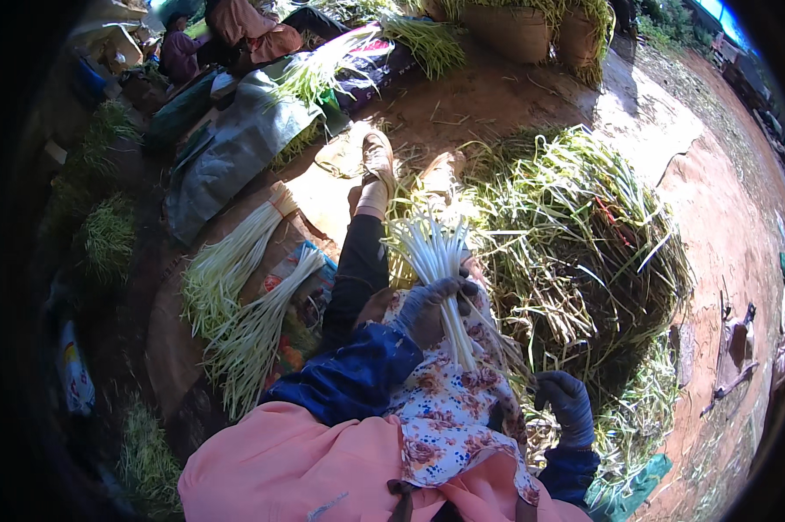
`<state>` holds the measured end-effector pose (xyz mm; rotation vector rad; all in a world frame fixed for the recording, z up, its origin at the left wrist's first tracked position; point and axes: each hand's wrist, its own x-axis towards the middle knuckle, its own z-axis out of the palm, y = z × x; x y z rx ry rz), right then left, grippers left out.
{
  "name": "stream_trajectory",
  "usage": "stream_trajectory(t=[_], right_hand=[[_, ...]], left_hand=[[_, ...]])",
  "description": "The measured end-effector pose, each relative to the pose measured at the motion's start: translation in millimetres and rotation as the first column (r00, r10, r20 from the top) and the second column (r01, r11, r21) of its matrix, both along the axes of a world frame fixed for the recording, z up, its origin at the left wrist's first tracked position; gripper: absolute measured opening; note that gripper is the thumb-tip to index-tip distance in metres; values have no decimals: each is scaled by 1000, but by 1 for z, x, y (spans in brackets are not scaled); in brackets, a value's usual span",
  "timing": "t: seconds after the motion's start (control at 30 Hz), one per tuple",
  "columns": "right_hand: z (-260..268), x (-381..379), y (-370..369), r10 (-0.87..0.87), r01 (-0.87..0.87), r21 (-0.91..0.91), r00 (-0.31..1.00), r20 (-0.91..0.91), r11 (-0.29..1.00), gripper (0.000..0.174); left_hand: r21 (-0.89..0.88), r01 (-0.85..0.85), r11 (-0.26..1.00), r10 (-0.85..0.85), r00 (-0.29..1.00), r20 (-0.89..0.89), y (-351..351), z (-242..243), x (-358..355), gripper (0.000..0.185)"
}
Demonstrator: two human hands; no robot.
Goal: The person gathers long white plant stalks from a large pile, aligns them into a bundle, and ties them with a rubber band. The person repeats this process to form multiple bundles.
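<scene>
My left hand (435,301), in a grey glove, grips a bunch of long white-stemmed green stalks (439,251) above my lap. The white ends fan out away from me. My right hand (565,398), also gloved, is low at the right, its fingers closed on thin withered strands (513,357) that trail toward the bunch. Beneath lies a floral apron (431,417) over my lap. Beside my left leg lie a tied bundle of pale stalks (236,261) and a second bundle (268,326) on a printed plastic sack (291,336).
A large heap of green and withered stalks (581,248) rises at my right. Ahead are a grey tarp (236,143), more stalks (330,62) on a dark sack, and full woven sacks (506,32). Other people (252,29) sit at the upper left. A green cloth (640,486) lies lower right.
</scene>
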<state>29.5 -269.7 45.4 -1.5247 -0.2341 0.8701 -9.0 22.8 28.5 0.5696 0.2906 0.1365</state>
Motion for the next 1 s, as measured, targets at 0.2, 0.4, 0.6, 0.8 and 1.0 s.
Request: stream_trajectory(t=[0.2,0.4,0.6,0.8,1.0], right_hand=[[-38,-13,-129,214,-23,-780,966,143,625,17],[10,13,-13,152,275,-362,570,807,891,47],[-31,32,115,38,-104,159,927,374,982,75],[-28,33,116,134,-172,173,968,212,970,32],[-38,27,-17,-277,277,18,960,42,961,20]], left_hand=[[55,-118,991,120,992,-29,21,10,7,25],[64,-65,996,65,998,0,4,8,10,26],[-165,52,985,-31,991,131,4,2,8,28],[-19,44,999,-45,999,-2,3,-4,4,34],[-2,-48,999,48,998,49,11,-13,10,29]])
